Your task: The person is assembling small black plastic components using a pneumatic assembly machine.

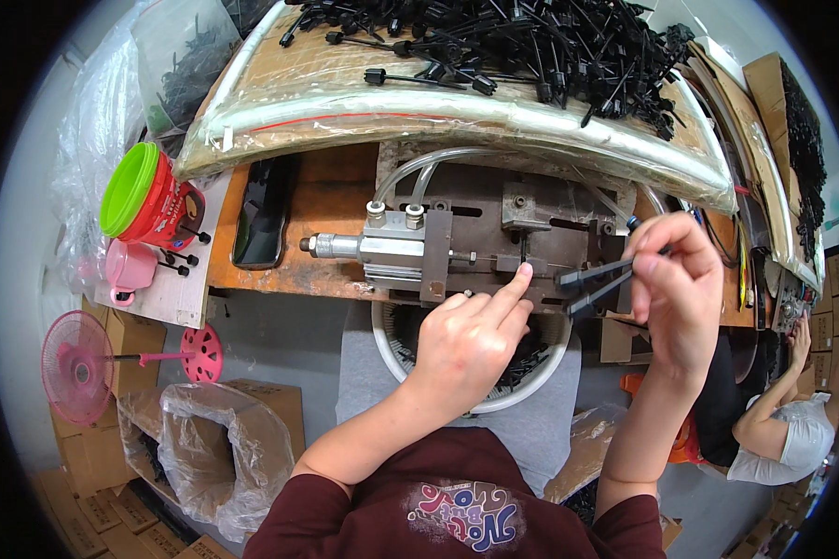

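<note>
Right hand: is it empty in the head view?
No, the right hand pinches black stemmed parts that stick out to its left.

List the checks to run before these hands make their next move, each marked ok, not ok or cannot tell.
1. Right hand has a grip on the black stemmed parts: ok, pinched between thumb and fingers.
2. Left hand is clear of the dark metal fixture: not ok, the index fingertip is at its middle block.
3. Clear tubes meet the fittings on the silver cylinder: ok by look.
4. Air pressure in the tubes: cannot tell.
5. More parts within view: ok, a black pile lies beyond the fixture.
</note>
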### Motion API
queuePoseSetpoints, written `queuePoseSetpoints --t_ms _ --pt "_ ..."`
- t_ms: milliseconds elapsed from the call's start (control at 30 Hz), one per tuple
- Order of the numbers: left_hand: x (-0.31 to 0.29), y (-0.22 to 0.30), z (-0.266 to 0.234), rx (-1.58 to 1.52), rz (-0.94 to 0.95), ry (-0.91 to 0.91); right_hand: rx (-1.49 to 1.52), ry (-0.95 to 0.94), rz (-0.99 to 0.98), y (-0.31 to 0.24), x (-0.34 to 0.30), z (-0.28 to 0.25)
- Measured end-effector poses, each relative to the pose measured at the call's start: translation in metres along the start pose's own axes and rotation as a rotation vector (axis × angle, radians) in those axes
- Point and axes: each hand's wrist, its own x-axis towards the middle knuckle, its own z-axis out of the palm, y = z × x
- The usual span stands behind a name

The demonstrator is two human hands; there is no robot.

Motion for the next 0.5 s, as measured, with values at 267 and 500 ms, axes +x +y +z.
queuePoseSetpoints --t_ms 267,500 --pt "-0.002 0.012 -0.037 -0.462 0.16 -0.002 0.168 -0.069 0.355 0.026 -0.034 -0.003" --pt "-0.013 0.013 -0.032 -0.346 0.018 0.125 0.189 0.136 0.228 0.03 -0.044 0.0"
